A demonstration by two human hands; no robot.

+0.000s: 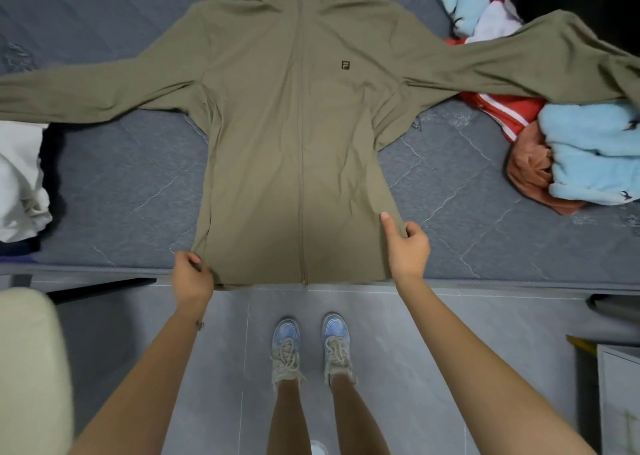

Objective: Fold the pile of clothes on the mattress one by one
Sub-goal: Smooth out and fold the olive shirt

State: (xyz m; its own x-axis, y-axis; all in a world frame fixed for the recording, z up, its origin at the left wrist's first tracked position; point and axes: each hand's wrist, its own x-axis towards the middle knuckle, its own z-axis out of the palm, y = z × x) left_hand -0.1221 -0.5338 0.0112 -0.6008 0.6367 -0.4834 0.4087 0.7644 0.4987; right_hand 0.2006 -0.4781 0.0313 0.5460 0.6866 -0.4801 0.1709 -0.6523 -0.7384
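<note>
**Step in hand: squaring the jacket before the first fold**

The jacket (301, 125) lies front up on the mattress (121, 184), directly ahead of both hands, zip (302, 177) closed and running away from them midway between the two grips. The left hand (192, 272) has its fingers curled around the hem corner on its own side. The right hand (408, 246) pinches the side edge slightly further up than the hem, one digit laid straight on top of the cloth and the rest curled around the edge.

Judged procedure:

1. Pull both grips evenly toward the body and slightly apart. This should take out the shallow creases that run up the panel ahead of each hand.
2. Keep the hem level. The right hand sits further forward than the left, so the hem may skew unless that grip moves down to the corner.
3. Check the sleeves. The left sleeve (86, 90) stretches far outward of the left hand. The right sleeve (519, 63) runs outward of the right hand and lies over the pile of clothes (588, 156). Lift it clear before folding it inward, or it may drag a garment along.
4. Keep the zip straight as the fold axis.

White clothing (20, 177) lies outward of the left hand, beneath the left sleeve's end.
</note>
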